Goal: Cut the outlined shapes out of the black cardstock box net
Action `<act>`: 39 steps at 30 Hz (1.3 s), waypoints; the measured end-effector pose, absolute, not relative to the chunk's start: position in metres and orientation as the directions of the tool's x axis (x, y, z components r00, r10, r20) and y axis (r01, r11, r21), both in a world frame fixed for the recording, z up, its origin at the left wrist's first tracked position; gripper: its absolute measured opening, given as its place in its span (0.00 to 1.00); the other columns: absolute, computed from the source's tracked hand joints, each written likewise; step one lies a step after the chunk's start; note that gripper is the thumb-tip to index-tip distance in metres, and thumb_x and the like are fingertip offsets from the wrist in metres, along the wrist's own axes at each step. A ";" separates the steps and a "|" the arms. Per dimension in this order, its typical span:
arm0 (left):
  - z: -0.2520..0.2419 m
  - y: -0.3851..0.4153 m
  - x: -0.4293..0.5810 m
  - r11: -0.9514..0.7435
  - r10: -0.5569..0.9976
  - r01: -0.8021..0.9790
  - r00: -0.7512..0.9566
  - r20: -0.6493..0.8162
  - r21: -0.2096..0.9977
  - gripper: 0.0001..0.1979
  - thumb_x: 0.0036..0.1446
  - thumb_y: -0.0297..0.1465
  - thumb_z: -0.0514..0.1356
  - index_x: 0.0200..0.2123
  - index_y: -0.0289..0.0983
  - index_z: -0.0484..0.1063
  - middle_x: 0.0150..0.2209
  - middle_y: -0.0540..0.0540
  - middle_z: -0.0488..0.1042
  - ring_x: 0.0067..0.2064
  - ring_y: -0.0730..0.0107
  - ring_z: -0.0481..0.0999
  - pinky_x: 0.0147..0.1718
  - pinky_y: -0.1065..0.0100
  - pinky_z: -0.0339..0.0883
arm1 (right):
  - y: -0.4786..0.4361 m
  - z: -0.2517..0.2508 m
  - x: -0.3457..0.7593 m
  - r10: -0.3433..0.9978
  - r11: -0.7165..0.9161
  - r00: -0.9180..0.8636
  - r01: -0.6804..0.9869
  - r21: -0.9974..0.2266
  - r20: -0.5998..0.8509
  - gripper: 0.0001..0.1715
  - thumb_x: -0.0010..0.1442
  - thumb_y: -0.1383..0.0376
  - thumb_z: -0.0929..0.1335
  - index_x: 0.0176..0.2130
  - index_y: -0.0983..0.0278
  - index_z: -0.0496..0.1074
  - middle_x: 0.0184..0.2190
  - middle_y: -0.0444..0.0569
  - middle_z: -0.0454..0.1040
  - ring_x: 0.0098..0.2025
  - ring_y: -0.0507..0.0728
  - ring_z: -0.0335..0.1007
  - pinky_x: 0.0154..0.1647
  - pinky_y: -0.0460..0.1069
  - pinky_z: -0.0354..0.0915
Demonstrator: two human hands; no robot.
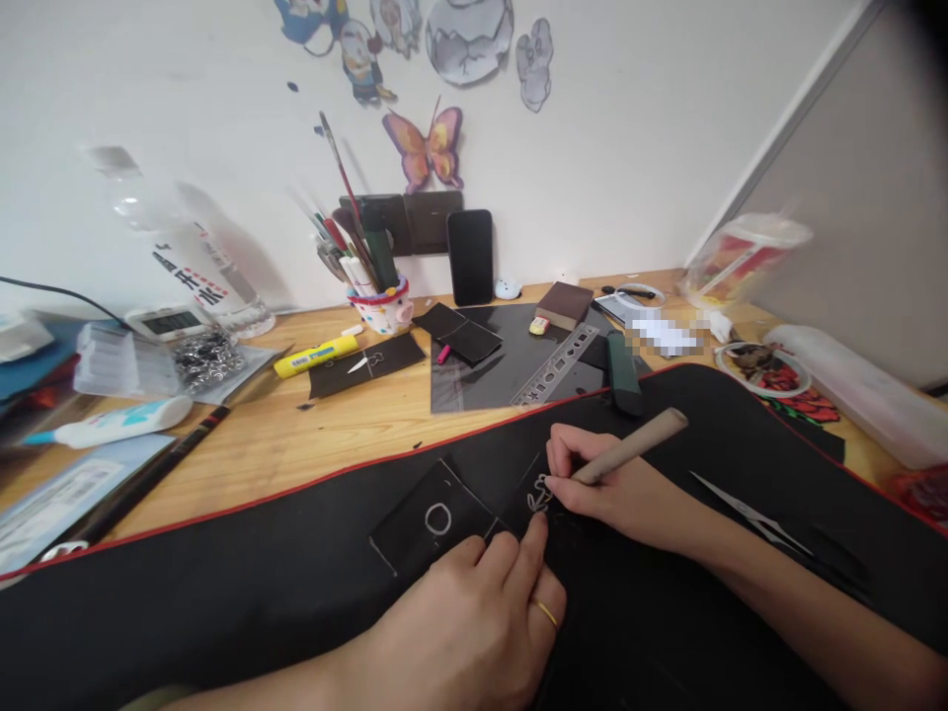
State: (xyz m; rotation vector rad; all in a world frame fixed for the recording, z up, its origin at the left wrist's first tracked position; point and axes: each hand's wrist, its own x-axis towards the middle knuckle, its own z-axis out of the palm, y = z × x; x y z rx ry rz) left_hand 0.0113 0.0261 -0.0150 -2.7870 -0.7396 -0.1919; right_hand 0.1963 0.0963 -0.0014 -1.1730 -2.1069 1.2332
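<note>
My right hand (607, 489) pinches a craft knife with a thick tan handle (641, 441), its tip on a small black paper piece (534, 491) with a white drawn shape. My left hand (481, 617), a gold ring on one finger, lies with its fingers curled, fingertips pressing the black paper down beside the knife tip. Just to the left lies another black paper piece (434, 520) with a white ring outline. Both lie on a black mat with a red edge (244, 583).
Scissors (751, 515) lie on the mat at right. On the wooden desk (355, 425) are a dark cutting sheet with a stencil ruler (552, 370), a yellow glue stick (315, 356), a brush cup (377, 301), a phone (470, 257), a bottle (182, 252) and a white tube (118, 422).
</note>
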 end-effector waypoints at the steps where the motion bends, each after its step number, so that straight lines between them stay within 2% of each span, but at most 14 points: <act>1: -0.015 0.026 0.011 -0.839 0.472 0.506 0.860 0.194 -0.201 0.12 0.53 0.27 0.48 0.40 0.31 0.64 0.48 0.32 0.67 0.30 0.67 0.70 0.22 0.69 0.63 | 0.097 0.000 0.196 0.824 0.243 -0.562 0.458 -0.855 -0.067 0.11 0.52 0.69 0.63 0.24 0.63 0.54 0.21 0.39 0.57 0.23 0.48 0.49 0.23 0.44 0.50; 9: -0.017 0.025 0.011 -0.838 0.480 0.520 0.846 0.231 -0.166 0.13 0.54 0.25 0.45 0.40 0.32 0.64 0.49 0.34 0.67 0.32 0.66 0.70 0.24 0.69 0.65 | 0.097 0.006 0.193 0.781 0.310 -0.618 0.509 -0.803 -0.090 0.12 0.53 0.68 0.62 0.23 0.63 0.52 0.20 0.38 0.54 0.22 0.48 0.46 0.21 0.44 0.47; 19: -0.017 0.025 0.010 -0.837 0.489 0.520 0.851 0.192 -0.169 0.12 0.54 0.24 0.45 0.39 0.31 0.64 0.49 0.33 0.66 0.31 0.66 0.69 0.23 0.68 0.64 | 0.101 0.000 0.193 0.764 0.278 -0.640 0.436 -0.856 -0.078 0.12 0.54 0.69 0.61 0.23 0.62 0.51 0.22 0.39 0.53 0.24 0.48 0.47 0.23 0.45 0.49; 39: -0.016 0.025 0.008 -0.846 0.479 0.507 0.859 0.183 -0.166 0.11 0.56 0.25 0.45 0.39 0.30 0.63 0.49 0.32 0.65 0.32 0.66 0.69 0.24 0.69 0.65 | 0.098 -0.003 0.192 0.855 0.262 -0.514 0.537 -0.802 -0.065 0.13 0.51 0.72 0.61 0.22 0.63 0.50 0.19 0.37 0.53 0.22 0.47 0.46 0.20 0.44 0.47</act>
